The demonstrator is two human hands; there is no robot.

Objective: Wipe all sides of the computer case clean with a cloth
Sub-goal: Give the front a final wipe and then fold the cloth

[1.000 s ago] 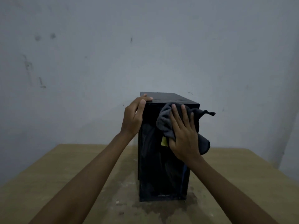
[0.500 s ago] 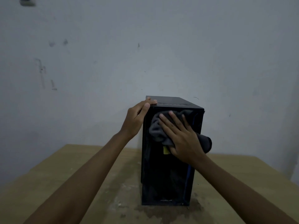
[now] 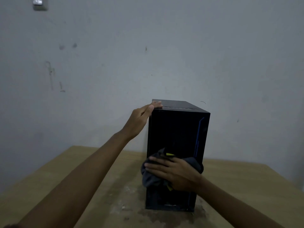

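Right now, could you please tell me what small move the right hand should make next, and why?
Probably slide the cloth straight down to the front panel's bottom edge. The right hand presses it flat on the lower front of the computer case, an uncovered strip lies below it, and the left hand grips the top corner.

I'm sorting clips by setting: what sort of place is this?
Likely a plain, dim room in a home or small workshop: a bare, scuffed wall, a stained wooden table against it, and a lone computer case being wiped with a cloth.
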